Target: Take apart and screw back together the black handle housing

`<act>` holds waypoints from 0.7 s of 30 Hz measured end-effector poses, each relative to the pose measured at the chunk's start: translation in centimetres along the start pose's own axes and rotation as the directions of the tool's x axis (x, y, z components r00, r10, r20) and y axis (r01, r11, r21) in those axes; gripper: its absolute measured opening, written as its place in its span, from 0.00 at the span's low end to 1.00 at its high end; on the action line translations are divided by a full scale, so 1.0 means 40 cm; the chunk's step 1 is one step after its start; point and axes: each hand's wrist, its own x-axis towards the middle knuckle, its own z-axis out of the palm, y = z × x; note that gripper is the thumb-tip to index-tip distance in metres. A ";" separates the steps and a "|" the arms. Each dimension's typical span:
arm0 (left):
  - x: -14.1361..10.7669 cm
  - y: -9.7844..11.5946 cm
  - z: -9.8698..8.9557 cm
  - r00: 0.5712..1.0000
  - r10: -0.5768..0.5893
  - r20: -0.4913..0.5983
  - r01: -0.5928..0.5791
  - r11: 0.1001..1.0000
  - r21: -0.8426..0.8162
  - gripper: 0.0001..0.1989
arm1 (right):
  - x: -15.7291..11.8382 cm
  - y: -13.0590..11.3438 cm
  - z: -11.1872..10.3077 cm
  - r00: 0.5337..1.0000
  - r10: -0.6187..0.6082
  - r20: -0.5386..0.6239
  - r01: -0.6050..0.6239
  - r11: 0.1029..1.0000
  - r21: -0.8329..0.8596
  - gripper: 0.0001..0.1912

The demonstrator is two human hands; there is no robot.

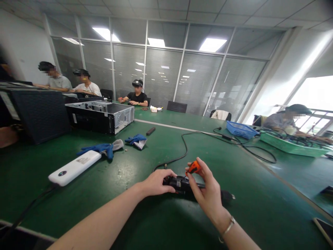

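A long black corded tool point(182, 183) lies on the green table point(145, 222) in front of me, its metal tip pointing right. My left hand point(158, 182) is closed around the tool's left end, thumb on the near side. Between the thumb and fingers of my right hand point(210, 189) is a small orange and black screwdriver point(194, 167), held over the middle of the tool. The screwdriver's tip is too small to make out. My right hand and wrist cover part of the tool's right half.
A black cable point(186, 146) runs back to a plug. Blue gloves point(136, 140) and a white device point(75, 168) lie left, before an opened computer case point(100, 116). Blue point(240, 130) and green baskets point(291, 144) stand right. Several people sit around the table.
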 end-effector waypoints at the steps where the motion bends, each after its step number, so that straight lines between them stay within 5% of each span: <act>1: -0.001 0.000 0.000 1.000 0.002 -0.001 -0.002 1.000 0.003 0.23 | -0.002 0.004 0.000 0.999 -0.018 -0.038 0.018 1.000 -0.023 0.30; 4: -0.002 0.003 0.000 1.000 -0.009 0.000 0.009 1.000 0.014 0.22 | -0.008 0.009 0.001 0.996 -0.031 -0.087 0.029 0.999 -0.028 0.29; 9: -0.002 0.005 -0.001 1.000 -0.014 0.003 0.014 1.000 0.012 0.22 | -0.009 -0.003 -0.001 0.998 -0.025 0.055 0.017 0.990 0.139 0.30; 15: -0.003 0.002 0.000 1.000 -0.007 -0.001 0.007 1.000 0.023 0.22 | -0.010 0.006 -0.004 0.992 -0.091 -0.083 0.092 0.996 -0.003 0.30; 21: -0.001 -0.001 0.003 1.000 0.002 -0.003 -0.002 1.000 0.020 0.23 | -0.011 -0.015 -0.007 0.997 -0.052 0.058 0.044 0.991 0.124 0.33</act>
